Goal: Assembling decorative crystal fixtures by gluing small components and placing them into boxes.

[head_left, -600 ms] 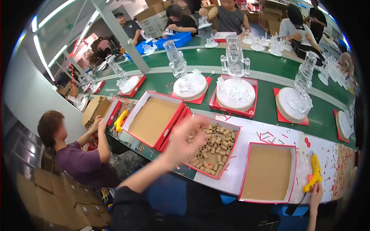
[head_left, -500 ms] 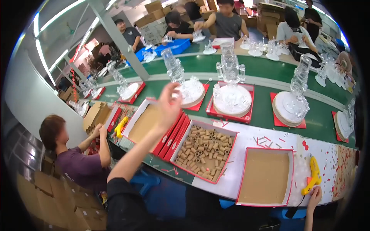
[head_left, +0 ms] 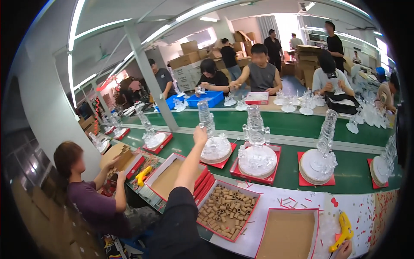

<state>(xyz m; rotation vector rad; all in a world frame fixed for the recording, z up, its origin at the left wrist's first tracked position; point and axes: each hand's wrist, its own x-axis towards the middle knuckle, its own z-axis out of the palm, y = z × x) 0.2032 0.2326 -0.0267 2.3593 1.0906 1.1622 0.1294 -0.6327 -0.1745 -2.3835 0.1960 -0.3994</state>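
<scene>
My left arm, in a black sleeve, stretches forward over the boxes. My left hand (head_left: 200,135) is closed at the lower part of a tall stack of clear plastic parts (head_left: 206,115), beside a round white base (head_left: 216,149) on the conveyor. At the lower right, my right hand (head_left: 344,249) is curled just behind a yellow glue gun (head_left: 344,231) lying on the table. What its fingers hold is too small to make out. A box of short brown cardboard tubes (head_left: 226,211) and a brown-bottomed shallow box (head_left: 286,233) stand nearer to me.
More clear stacks on white bases (head_left: 318,166) stand along the green conveyor (head_left: 284,157). A person in purple (head_left: 92,198) works at the left near another glue gun (head_left: 143,175). People sit across the belt by blue bins (head_left: 206,99). Red scraps litter the table's right end.
My left hand has reached farther forward to the clear stack, its fingers closing. The view has tilted up, showing more of the room. My right hand stays by the glue gun.
</scene>
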